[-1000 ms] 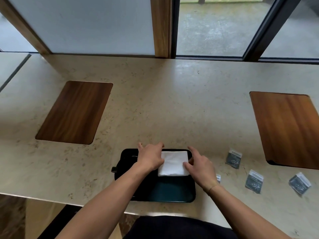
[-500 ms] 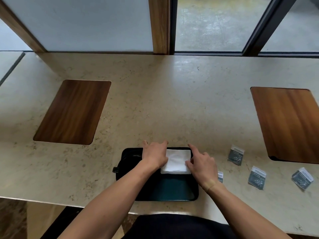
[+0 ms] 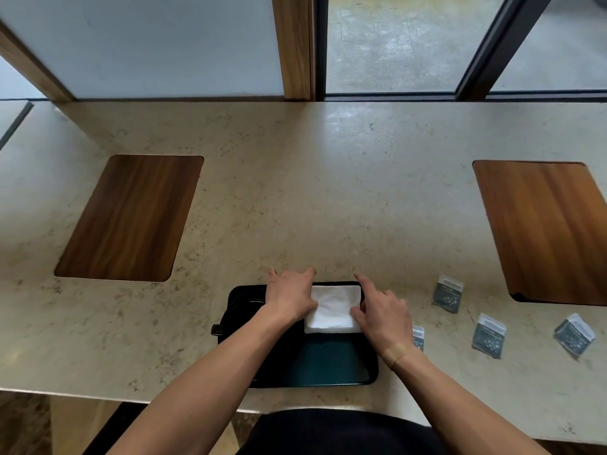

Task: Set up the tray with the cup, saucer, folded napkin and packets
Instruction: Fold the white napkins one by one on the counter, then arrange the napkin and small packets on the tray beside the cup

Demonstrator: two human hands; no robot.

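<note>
Item 1: tray (image 3: 328, 369), dark, at 6 o'clock on my desk (image 3: 295, 192), near its front edge.

Item 2: napkin (image 3: 333, 308), white, folded, lying flat in the tray's far right part.

Item 3: left hand (image 3: 290, 298), palm down on the napkin's left edge, fingers straight and relaxed. It covers the tray's far left, where I see only a dark rounded rim; a small dark handle sticks out at the tray's 9 o'clock side.

Item 4: right hand (image 3: 382, 315), at the napkin's right edge, index finger stretched forward, other fingers loosely bent; whether they pinch the cloth I cannot tell.

Item 5: packets, four, on the desk at 3 o'clock of the tray: one (image 3: 418, 336) half hidden behind my right wrist, three (image 3: 447, 293) (image 3: 488, 335) (image 3: 574, 334) farther right, apart.

Item 6: two wooden inlays, at 10 o'clock (image 3: 131, 218) and 2 o'clock (image 3: 545, 231). Windows beyond.
</note>
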